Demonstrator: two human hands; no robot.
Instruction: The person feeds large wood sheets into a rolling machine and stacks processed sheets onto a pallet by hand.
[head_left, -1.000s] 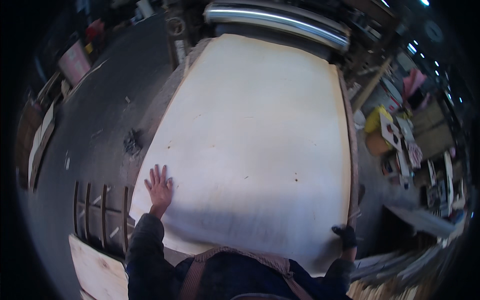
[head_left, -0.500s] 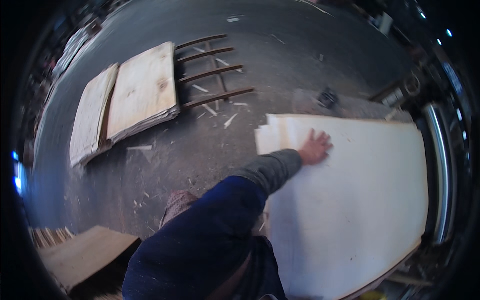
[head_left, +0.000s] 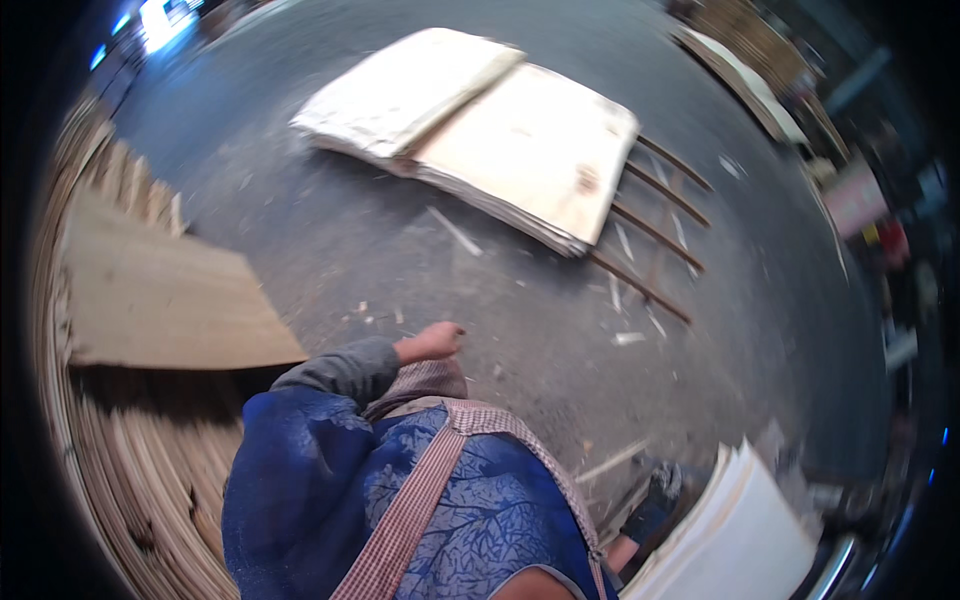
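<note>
My left hand [head_left: 432, 344] is in front of my body, over the floor, beyond a blue sleeve with a grey cuff. Its fingers look loosely curled, and nothing shows in them. At the lower right, what looks like my right hand [head_left: 655, 498] wears a dark glove, with bare wrist showing below it. It is beside the edge of a stack of pale veneer sheets [head_left: 745, 540]. Its fingers are too dark to read, and whether it touches the sheets I cannot tell.
Two side-by-side piles of veneer sheets [head_left: 525, 150] lie ahead on the floor, by a rack of thin wooden bars [head_left: 650, 245]. At left stands a large veneer stack [head_left: 150, 490] with a tan sheet [head_left: 165, 290] jutting out. Wood scraps [head_left: 455, 231] litter the floor.
The view has swung left. My left hand has come off the pale sheet it lay flat on and moved in front of my body, its fingers now curled. The gloved hand has come into view.
</note>
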